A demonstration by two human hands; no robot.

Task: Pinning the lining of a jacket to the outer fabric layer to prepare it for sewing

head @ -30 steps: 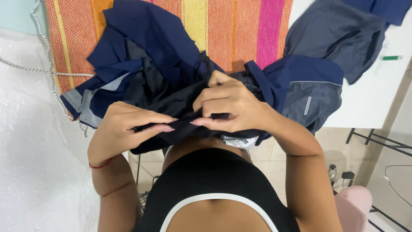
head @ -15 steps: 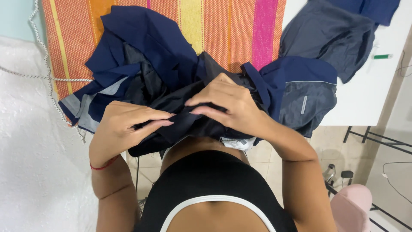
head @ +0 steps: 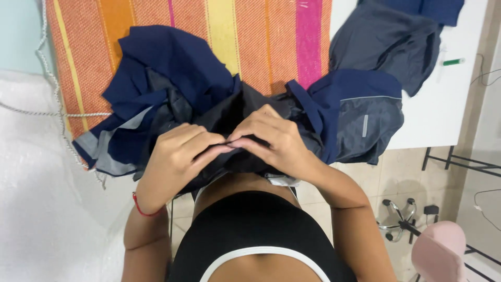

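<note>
Both hands have drawn together, left hand (head: 175, 156) and right hand (head: 274, 141) pinching the dark garment (head: 229, 112).

Navy-and-grey jacket (head: 209, 109): thin matt synthetic-looking cloth, creased. Striped cloth (head: 250, 36): coarse woven, rough. Table (head: 443, 104): smooth matt white. Cord (head: 47, 68): twisted rope. Chair base (head: 402, 224): shiny metal. Wrist string (head: 142, 208): red thread.
</note>
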